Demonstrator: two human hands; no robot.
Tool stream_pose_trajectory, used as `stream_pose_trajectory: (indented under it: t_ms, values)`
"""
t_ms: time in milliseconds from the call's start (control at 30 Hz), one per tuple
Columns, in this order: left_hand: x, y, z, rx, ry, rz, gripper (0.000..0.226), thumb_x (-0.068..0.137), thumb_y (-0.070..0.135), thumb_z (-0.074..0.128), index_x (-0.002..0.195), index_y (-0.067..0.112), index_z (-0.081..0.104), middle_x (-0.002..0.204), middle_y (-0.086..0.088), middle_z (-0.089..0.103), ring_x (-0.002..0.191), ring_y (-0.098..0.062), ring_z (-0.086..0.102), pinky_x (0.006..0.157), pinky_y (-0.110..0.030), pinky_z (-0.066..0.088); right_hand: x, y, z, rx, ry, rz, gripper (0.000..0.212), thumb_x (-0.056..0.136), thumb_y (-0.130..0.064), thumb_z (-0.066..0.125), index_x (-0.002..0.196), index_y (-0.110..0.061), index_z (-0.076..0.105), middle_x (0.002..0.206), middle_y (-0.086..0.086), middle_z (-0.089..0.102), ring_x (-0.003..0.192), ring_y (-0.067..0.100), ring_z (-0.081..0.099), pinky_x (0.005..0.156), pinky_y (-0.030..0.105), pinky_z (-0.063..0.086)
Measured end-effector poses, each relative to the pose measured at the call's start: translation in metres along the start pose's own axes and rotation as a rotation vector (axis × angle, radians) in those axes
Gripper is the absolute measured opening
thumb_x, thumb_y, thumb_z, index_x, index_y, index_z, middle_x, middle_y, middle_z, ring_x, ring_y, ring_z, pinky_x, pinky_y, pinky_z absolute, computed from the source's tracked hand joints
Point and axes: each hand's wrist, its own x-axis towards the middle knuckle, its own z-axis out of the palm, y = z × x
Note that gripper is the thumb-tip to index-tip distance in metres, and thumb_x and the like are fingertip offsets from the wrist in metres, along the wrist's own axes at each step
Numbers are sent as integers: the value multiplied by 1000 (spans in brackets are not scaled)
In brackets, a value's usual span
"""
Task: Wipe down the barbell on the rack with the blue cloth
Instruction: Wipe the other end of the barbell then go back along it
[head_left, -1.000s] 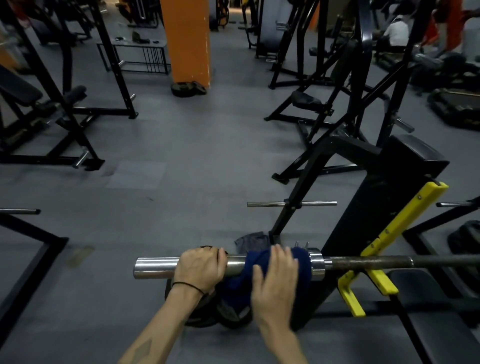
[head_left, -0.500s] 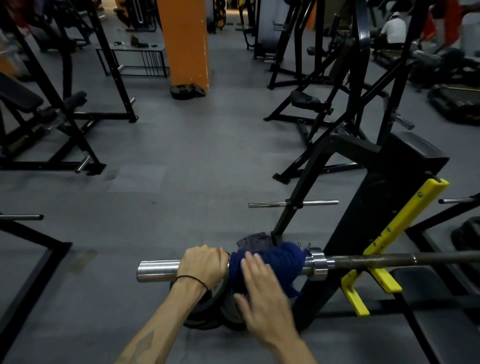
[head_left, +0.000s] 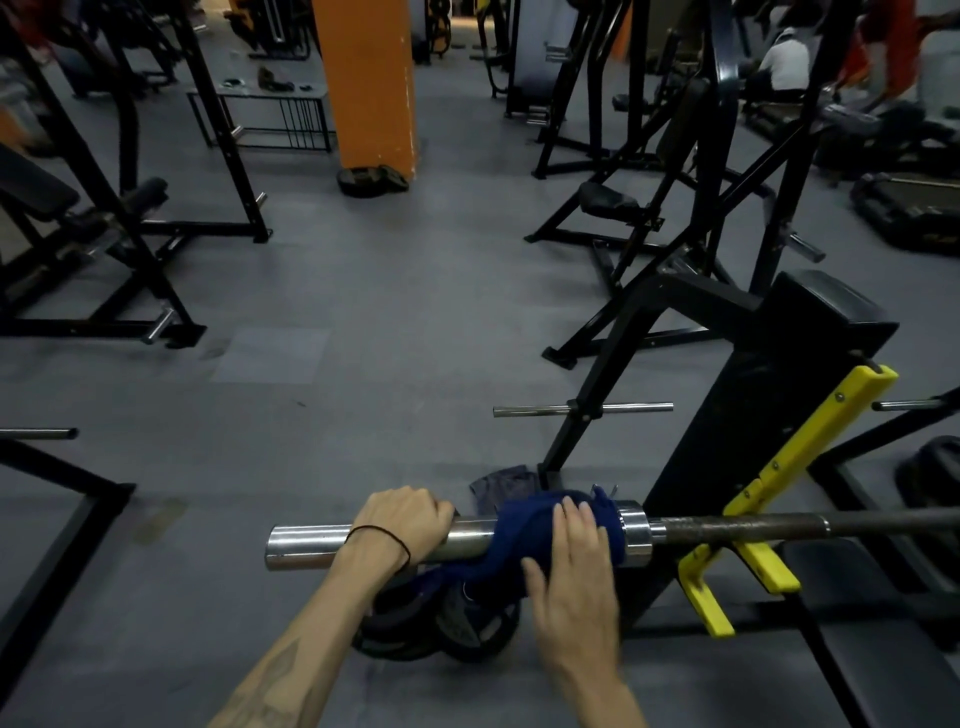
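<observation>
The barbell (head_left: 779, 529) lies across the bottom of the view, resting on the yellow hook (head_left: 763, 561) of the black rack (head_left: 737, 415). Its chrome sleeve (head_left: 311, 543) points left. My left hand (head_left: 402, 522) is closed around the sleeve. The blue cloth (head_left: 519, 535) is draped over the sleeve just left of the collar (head_left: 635, 535), one end hanging down. My right hand (head_left: 574, 566) presses flat on the cloth, fingers spread over the top of the sleeve.
Weight plates (head_left: 441, 623) lie on the floor under the sleeve. A plate peg (head_left: 582, 409) sticks out of the rack behind. An orange pillar (head_left: 366, 83), black machines (head_left: 104, 218) and a person (head_left: 787, 57) stand farther off on the grey floor (head_left: 363, 312).
My right hand has slid back to the right along the sleeve with the cloth, toward the collar. The left hand has kept its grip on the sleeve.
</observation>
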Motion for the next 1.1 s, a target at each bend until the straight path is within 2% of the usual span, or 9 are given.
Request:
stream_pose_trajectory:
  t_ms: [67, 200, 367, 533, 667, 767, 867, 933, 1100]
  values:
    - [2, -2, -2, -72, -69, -12, 31, 103, 23, 35, 115, 9, 60, 125, -17, 62, 112, -38, 59, 91, -42, 47, -7, -44, 16, 61, -25, 14, 78, 105, -59, 28, 162, -7, 18, 171, 8, 12, 158, 27, 10, 127, 42, 4]
    - [14, -7, -5, -237, -289, -18, 31, 106, 24, 34, 123, 7, 53, 134, -18, 56, 118, -35, 56, 94, -42, 45, -1, -27, 13, -97, -132, -367, 75, 104, -55, 36, 163, -12, 20, 171, 3, 13, 157, 21, 14, 126, 37, 9]
    - [19, -8, -7, -417, -336, -119, 42, 102, 35, 33, 118, 11, 63, 127, -17, 62, 108, -33, 60, 85, -36, 43, 2, -17, 7, 54, 8, 94, 70, 106, -55, 26, 162, -14, 17, 171, -2, 8, 158, 23, 12, 127, 40, 3]
    - [6, -8, 8, -247, 204, -107, 46, 96, 39, 36, 81, 12, 70, 86, -15, 73, 80, -36, 69, 64, -35, 48, -3, -29, 15, -92, -135, -361, 74, 106, -57, 28, 161, -8, 23, 170, 7, 16, 157, 24, 16, 126, 39, 10]
    - [-28, -13, 45, -192, 675, -33, 32, 91, 31, 45, 62, 21, 56, 56, 0, 58, 47, -27, 56, 45, -34, 42, 9, 21, -9, -58, -2, -73, 66, 108, -53, 25, 159, -11, 30, 168, 1, 20, 156, 21, 20, 127, 38, 10]
    - [-33, -3, 64, -157, 785, -50, 24, 94, 27, 47, 73, 21, 58, 67, 0, 54, 61, -25, 51, 61, -40, 41, 1, -45, 18, 112, 6, 92, 72, 106, -55, 28, 160, -8, 24, 170, 7, 16, 158, 24, 9, 128, 40, 0]
    - [-26, -1, 68, -151, 828, -58, 26, 93, 30, 48, 71, 19, 58, 67, -1, 55, 60, -24, 50, 60, -38, 39, -11, -48, 24, -22, -134, -319, 74, 105, -55, 31, 161, -8, 23, 171, 6, 14, 157, 24, 13, 128, 37, 3]
    - [-25, -6, 68, -142, 842, -32, 28, 93, 32, 48, 70, 19, 59, 66, -1, 55, 58, -23, 51, 57, -36, 39, 1, -6, 11, -109, -71, -380, 69, 105, -50, 36, 160, -9, 28, 170, 5, 18, 156, 24, 20, 127, 39, 12]
    - [-26, -2, 60, -167, 833, -94, 34, 93, 29, 47, 62, 19, 56, 58, -1, 53, 52, -24, 50, 53, -36, 38, -1, -35, 13, 36, 12, 59, 73, 105, -57, 26, 160, -8, 24, 168, 12, 21, 157, 28, 14, 126, 45, 8]
